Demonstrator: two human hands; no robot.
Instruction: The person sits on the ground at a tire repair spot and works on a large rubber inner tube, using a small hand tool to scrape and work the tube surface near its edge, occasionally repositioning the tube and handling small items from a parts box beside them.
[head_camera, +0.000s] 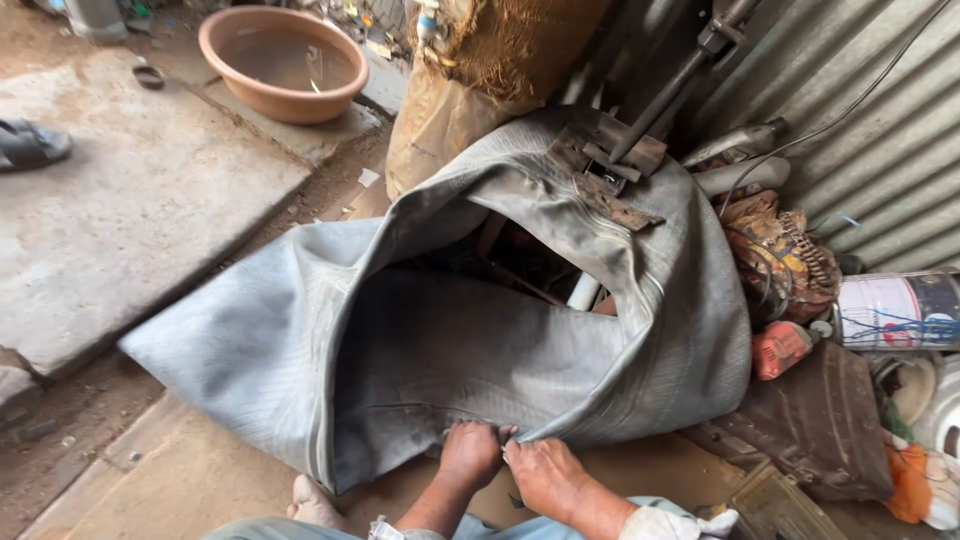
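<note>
Roadside repair shed: corrugated wall (880, 150), scrap.

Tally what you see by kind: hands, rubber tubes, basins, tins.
Hands: 2, left hand and right hand, both pinching the tube's edge
Grey rubber tube: 1
Brown basin: 1
White tin: 1
Total: 5

The inner tube (440, 340) lies folded on the floor (150, 200), just before the person. Both hands rest side by side on its near edge, left hand (470, 452) beside right hand (543, 475). A metal clamp (605, 165) sits on its far fold. The basin (283, 62) stands behind, far left; a can (895, 310) lies right.
</note>
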